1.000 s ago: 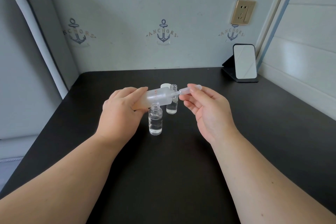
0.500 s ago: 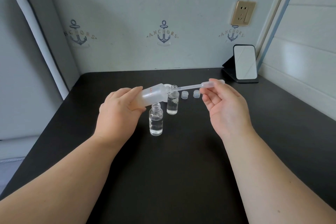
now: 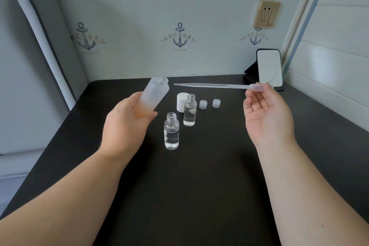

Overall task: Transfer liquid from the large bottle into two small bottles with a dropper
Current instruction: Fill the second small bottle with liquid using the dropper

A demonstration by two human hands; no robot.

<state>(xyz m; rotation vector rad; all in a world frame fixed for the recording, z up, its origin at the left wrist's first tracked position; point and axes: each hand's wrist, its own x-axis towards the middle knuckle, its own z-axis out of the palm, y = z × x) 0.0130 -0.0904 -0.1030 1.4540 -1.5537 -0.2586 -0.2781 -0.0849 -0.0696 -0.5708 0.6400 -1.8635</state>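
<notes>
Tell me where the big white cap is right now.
In the head view the white cap stands on the black table near centre, just behind and left of the farther small bottle, with two small caps further right.

The left hand [image 3: 127, 124] grips the tilted large bottle [image 3: 154, 96] above the counter [image 3: 199, 185]; right hand [image 3: 267, 114] pinches the dropper [image 3: 219, 86], tip near the bottle's mouth.

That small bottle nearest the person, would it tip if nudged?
Probably: the nearer small bottle is tall, narrow and uncapped, so a nudge near its neck might topple and spill it. The liquid filling its lower part likely steadies it somewhat.
</notes>
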